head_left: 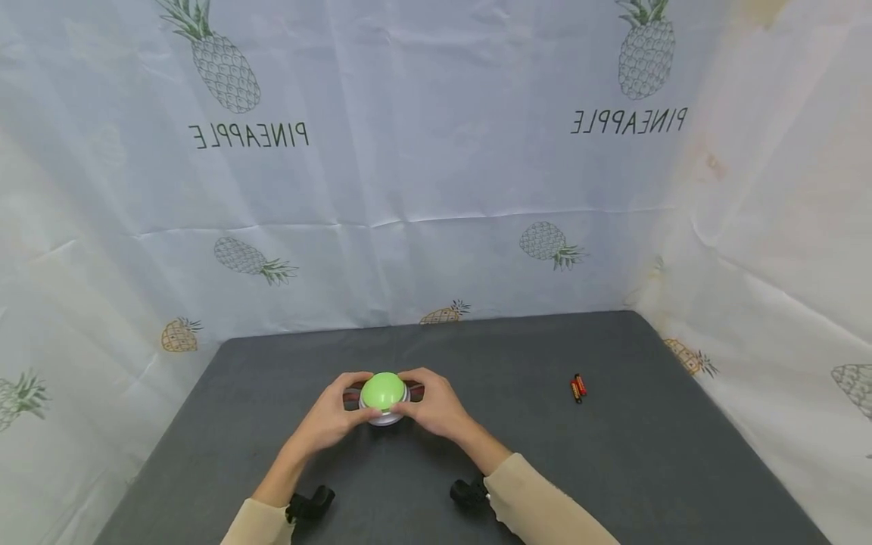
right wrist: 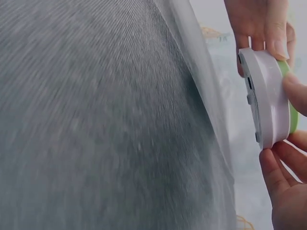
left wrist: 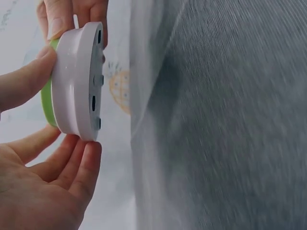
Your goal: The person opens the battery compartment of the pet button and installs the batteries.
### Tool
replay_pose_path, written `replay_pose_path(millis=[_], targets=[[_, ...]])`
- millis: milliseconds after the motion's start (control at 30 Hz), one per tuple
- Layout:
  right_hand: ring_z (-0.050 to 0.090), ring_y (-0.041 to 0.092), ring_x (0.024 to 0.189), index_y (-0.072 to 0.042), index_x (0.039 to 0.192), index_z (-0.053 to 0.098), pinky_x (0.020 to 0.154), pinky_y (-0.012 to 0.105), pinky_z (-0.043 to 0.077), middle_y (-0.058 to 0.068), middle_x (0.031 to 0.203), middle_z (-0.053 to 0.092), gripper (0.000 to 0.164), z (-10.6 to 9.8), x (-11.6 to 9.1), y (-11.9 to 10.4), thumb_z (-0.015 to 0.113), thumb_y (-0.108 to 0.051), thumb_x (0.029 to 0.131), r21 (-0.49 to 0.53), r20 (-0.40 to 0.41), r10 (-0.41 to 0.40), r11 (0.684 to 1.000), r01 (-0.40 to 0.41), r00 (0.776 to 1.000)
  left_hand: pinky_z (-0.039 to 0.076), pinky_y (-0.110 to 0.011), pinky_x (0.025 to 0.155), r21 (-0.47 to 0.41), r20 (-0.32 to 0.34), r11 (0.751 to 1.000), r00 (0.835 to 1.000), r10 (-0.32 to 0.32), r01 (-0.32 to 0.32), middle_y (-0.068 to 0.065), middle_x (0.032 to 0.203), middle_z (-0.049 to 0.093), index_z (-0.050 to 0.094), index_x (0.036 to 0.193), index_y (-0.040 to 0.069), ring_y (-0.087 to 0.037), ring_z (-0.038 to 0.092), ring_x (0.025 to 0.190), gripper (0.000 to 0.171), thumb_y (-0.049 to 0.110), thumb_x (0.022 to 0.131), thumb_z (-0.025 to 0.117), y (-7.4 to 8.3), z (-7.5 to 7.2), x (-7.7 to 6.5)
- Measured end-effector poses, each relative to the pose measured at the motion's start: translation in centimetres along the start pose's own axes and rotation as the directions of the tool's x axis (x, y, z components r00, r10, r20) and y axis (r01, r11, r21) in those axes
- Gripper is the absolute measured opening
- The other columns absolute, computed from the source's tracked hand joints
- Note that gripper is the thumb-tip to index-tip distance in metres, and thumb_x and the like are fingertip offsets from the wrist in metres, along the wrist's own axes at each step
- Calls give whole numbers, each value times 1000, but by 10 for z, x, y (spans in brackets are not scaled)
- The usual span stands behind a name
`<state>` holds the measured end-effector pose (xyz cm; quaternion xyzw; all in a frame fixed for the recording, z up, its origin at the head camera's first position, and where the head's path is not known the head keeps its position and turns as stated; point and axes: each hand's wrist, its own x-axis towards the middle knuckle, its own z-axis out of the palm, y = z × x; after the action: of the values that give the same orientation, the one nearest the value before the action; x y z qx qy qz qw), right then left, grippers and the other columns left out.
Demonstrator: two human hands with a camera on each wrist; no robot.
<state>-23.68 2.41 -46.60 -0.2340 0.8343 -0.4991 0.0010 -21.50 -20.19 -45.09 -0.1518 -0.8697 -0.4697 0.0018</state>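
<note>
A round push button (head_left: 383,390) with a green dome and a white base is held between both hands, near the middle of the dark table. My left hand (head_left: 331,412) grips its left side, thumb at the front edge and fingers behind. From the other side my right hand (head_left: 438,405) grips it the same way. The left wrist view shows the white base (left wrist: 72,81) side-on, raised off the table, with dark slots and small feet on its underside. In the right wrist view the green dome (right wrist: 284,69) is partly hidden by the thumb.
Two small red and black batteries (head_left: 577,388) lie side by side on the right part of the table (head_left: 518,439). A pale cloth (head_left: 436,166) with pineapple prints hangs behind the table and along its sides. Black wrist mounts (head_left: 311,503) sit below both forearms.
</note>
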Motion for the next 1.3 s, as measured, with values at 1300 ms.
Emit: replay_pose_path(millis=[1300], targets=[[65, 26, 106, -6, 131, 65, 94, 50, 52, 7, 122, 66, 52, -102, -53, 15, 82, -29, 87, -52, -24, -6, 999, 5, 1000, 49, -47, 97, -98, 54, 983, 985, 162, -156, -5, 124, 57, 61, 133, 8, -23, 59, 110, 59, 31, 85, 85, 56, 74, 32]])
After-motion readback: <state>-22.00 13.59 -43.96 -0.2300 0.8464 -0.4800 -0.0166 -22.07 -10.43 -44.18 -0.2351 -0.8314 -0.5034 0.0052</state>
